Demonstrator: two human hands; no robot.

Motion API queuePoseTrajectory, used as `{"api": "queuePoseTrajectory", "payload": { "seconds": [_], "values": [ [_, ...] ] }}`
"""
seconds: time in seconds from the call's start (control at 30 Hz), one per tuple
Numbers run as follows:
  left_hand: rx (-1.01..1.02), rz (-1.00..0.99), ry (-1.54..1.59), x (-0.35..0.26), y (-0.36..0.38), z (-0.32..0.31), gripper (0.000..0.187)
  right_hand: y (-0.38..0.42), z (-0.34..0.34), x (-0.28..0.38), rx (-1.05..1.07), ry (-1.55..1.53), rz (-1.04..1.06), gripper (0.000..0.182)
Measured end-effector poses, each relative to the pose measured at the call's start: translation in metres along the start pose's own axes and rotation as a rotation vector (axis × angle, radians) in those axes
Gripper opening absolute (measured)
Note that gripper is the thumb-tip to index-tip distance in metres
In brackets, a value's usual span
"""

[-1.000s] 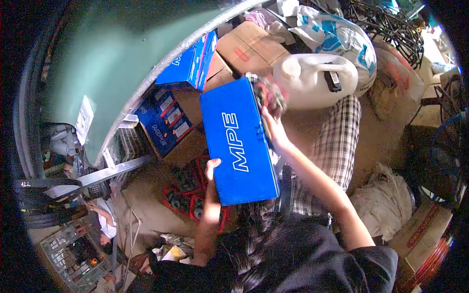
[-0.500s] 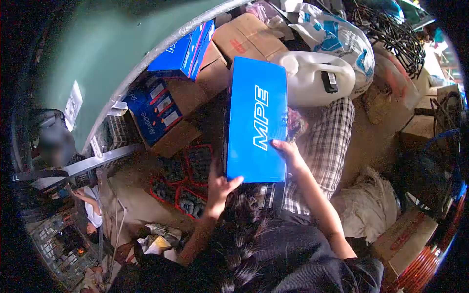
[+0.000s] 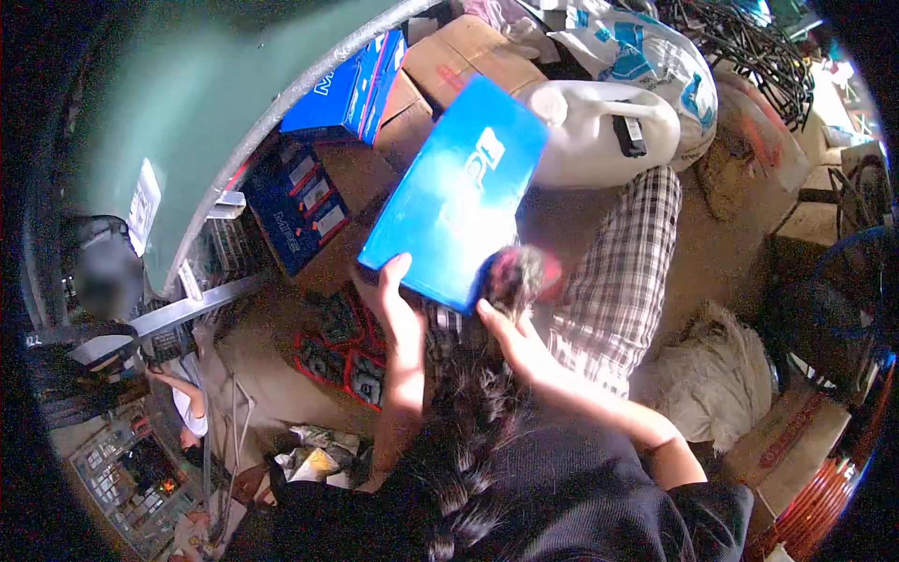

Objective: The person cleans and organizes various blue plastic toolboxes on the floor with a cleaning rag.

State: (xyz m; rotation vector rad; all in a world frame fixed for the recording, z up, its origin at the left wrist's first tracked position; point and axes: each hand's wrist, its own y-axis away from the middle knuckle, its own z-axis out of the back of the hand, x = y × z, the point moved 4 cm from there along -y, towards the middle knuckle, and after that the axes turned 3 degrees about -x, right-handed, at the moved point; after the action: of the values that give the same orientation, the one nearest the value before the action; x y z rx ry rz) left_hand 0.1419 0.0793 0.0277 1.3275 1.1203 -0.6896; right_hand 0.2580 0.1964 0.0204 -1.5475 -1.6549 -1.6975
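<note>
A blue box (image 3: 459, 187) with white lettering is tilted in front of me, its upper end leaning to the right. My left hand (image 3: 398, 300) grips its lower left corner, the thumb on the top face. Around its lower right corner, my right hand (image 3: 506, 328) is closed, with a dark and reddish bundle (image 3: 520, 276) beside the fingers; the bundle is blurred. Below lies plaid cloth (image 3: 627, 281) over my leg. Red-edged packs of dark parts (image 3: 342, 347) rest on the floor to the left of my left arm.
More blue boxes (image 3: 346, 94) and a brown carton (image 3: 468, 56) stand ahead. A white plastic jug (image 3: 599, 136) lies on its side beyond the held box. At right are a sack (image 3: 712, 384) and another carton (image 3: 787, 450). Another person (image 3: 187, 403) is at far left.
The blue box has turned clockwise and moved left and slightly down. My right hand has shifted left and down to its lower right corner, and my left hand has moved left and up with it.
</note>
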Motion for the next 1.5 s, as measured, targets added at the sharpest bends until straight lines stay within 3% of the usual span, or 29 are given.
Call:
{"api": "queuePoseTrajectory", "payload": {
  "seconds": [0.03, 0.07, 0.1, 0.13, 0.17, 0.23, 0.3, 0.33, 0.4, 0.47, 0.53, 0.63, 0.73, 0.8, 0.83, 0.87, 0.9, 0.93, 1.0, 1.07, 1.13, 1.2, 1.27, 1.4, 1.43, 1.5],
  "values": [
    [-0.028, -0.128, -0.009, -0.014, -0.002, -0.004, 0.064, 0.010, -0.002, 0.015, 0.024, -0.030, 0.035, 0.063],
    [0.013, -0.227, -0.042, -0.018, -0.004, -0.004, 0.074, 0.012, 0.002, 0.032, -0.005, -0.080, 0.196, 0.060],
    [0.057, -0.364, -0.110, -0.023, 0.000, -0.006, 0.078, 0.007, 0.015, 0.039, -0.175, -0.012, 0.209, 0.054],
    [0.104, -0.499, -0.179, -0.028, 0.006, -0.009, 0.083, -0.004, 0.029, 0.039, -0.236, -0.104, 0.144, 0.044],
    [0.320, -0.620, -0.279, -0.042, 0.009, -0.016, 0.089, -0.016, 0.044, 0.040, -0.302, -0.201, 0.085, 0.035],
    [0.489, -0.755, -0.370, -0.057, 0.025, -0.026, 0.090, -0.024, 0.047, 0.064, -0.189, 0.005, 0.030, 0.029],
    [0.639, -0.856, -0.390, -0.068, 0.034, -0.034, 0.091, -0.014, 0.015, 0.117, -0.010, 0.379, 0.553, 0.031],
    [0.613, -0.964, -0.460, -0.071, 0.033, -0.030, 0.091, 0.000, -0.012, 0.139, 0.042, 0.544, 1.127, 0.033],
    [0.571, -1.117, -0.514, -0.062, 0.027, -0.007, 0.089, 0.004, -0.046, 0.137, 0.292, 0.522, 1.118, 0.032],
    [0.550, -1.200, -0.491, -0.036, 0.014, 0.031, 0.088, -0.013, -0.042, 0.139, 0.246, 0.580, 1.131, 0.029],
    [0.689, -0.764, -0.640, -0.070, 0.027, 0.004, 0.085, -0.047, -0.008, 0.130, 0.056, 0.733, 1.034, 0.025],
    [0.663, -0.722, -0.608, -0.069, 0.008, 0.011, 0.085, -0.095, 0.070, 0.112, -0.298, 0.964, 0.887, 0.034],
    [0.755, -0.662, -0.633, -0.060, -0.026, 0.038, 0.093, -0.117, 0.137, 0.084, -0.292, 0.532, 0.399, 0.036],
    [0.671, -0.925, -0.802, -0.033, -0.058, 0.091, 0.090, -0.104, 0.132, 0.079, -0.321, 0.110, 0.378, 0.042],
    [0.649, -0.937, -0.837, -0.022, -0.073, 0.110, 0.089, -0.105, 0.125, 0.067, -0.315, 0.047, 0.293, 0.046],
    [0.645, -0.782, -0.803, -0.016, -0.083, 0.119, 0.088, -0.108, 0.121, 0.041, -0.313, -0.016, 0.208, 0.050],
    [0.632, -0.563, -0.721, -0.010, -0.091, 0.126, 0.087, -0.106, 0.129, -0.002, -0.252, 0.705, 0.852, 0.058],
    [0.608, -0.297, -0.609, -0.005, -0.097, 0.131, 0.087, -0.108, 0.123, 0.008, -0.295, 0.457, 0.715, 0.054],
    [0.524, 0.028, -0.453, 0.008, -0.103, 0.142, 0.085, -0.112, 0.095, 0.020, -0.366, -0.041, 0.418, 0.047],
    [0.435, 0.139, -0.342, 0.025, -0.106, 0.151, 0.084, -0.106, 0.085, 0.037, -0.444, -0.034, 0.408, 0.037],
    [0.334, 0.152, -0.253, 0.040, -0.102, 0.146, 0.074, -0.085, 0.071, 0.074, -0.530, -0.092, 0.557, 0.027],
    [0.318, 0.197, -0.188, 0.043, -0.102, 0.132, 0.073, -0.081, 0.078, 0.076, -0.504, -0.004, 0.554, 0.027],
    [0.241, 0.235, -0.182, 0.047, -0.106, 0.126, 0.072, -0.067, 0.092, 0.076, -0.556, 0.184, 0.681, 0.031],
    [0.023, 0.396, -0.197, 0.034, -0.093, 0.101, 0.075, -0.027, 0.148, 0.046, -0.624, 0.970, 0.706, 0.055],
    [-0.014, 0.371, -0.179, 0.024, -0.081, 0.086, 0.075, -0.018, 0.164, 0.036, -0.771, 1.061, 0.646, 0.045],
    [-0.089, 0.321, -0.141, 0.010, -0.059, 0.059, 0.074, -0.014, 0.186, 0.038, -0.798, 0.218, 0.321, 0.052]
  ]
}}
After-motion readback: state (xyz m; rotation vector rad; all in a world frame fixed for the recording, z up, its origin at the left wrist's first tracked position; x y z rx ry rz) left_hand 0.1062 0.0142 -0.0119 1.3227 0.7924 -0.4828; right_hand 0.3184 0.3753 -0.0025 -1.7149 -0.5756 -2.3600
